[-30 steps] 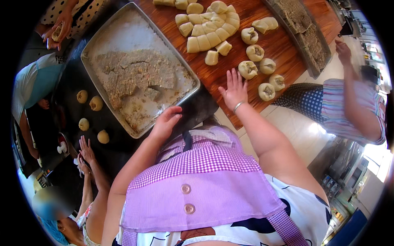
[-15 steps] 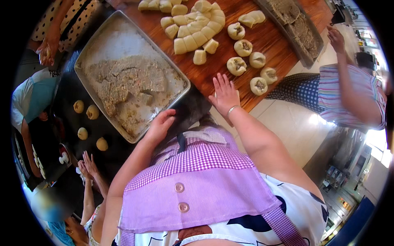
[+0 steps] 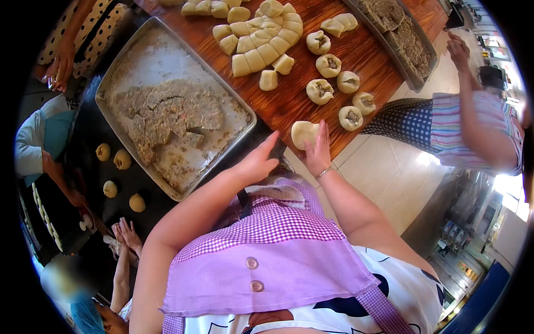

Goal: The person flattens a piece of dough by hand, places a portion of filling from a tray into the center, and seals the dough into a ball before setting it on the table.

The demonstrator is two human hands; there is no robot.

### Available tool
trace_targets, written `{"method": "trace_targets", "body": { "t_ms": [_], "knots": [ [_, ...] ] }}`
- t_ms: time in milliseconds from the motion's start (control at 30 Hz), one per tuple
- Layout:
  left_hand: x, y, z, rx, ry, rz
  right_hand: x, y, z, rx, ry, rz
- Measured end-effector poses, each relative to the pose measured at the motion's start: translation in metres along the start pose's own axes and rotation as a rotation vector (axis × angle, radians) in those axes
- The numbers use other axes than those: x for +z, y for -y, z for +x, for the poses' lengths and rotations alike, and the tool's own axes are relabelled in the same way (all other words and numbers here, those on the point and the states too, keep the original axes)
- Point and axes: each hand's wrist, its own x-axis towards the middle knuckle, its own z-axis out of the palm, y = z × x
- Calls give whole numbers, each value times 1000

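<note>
The right hand rests at the near edge of the wooden counter, fingers curled around a flat round of dough that it grips from the side. The left hand sits just beside it, empty, fingers loosely bent and half open, its fingertips near a dark object at the counter's edge — too small to tell what it is.

Just beyond the right hand lie filled buns, each with brown filling showing at the top. Farther out, cut dough pieces form a curved row. Beyond the left hand stands a metal tray holding a crumbly brown filling. To the left of that hand, well apart, small dough balls sit on a dark tray. A second tray of filling lies far beyond the right hand — another person in a striped top stands to its right.
</note>
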Motion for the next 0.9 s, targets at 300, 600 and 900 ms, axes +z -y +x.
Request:
{"method": "trace_targets", "body": {
  "t_ms": [300,600,900],
  "knots": [
    [38,-5,73,74,16,96,7,7,1,20,-8,107],
    [20,-7,91,-43,79,73,-11,22,18,-124,265,-331],
    [2,17,60,100,-151,151,-9,29,29,-224,347,-474]
  ]
}}
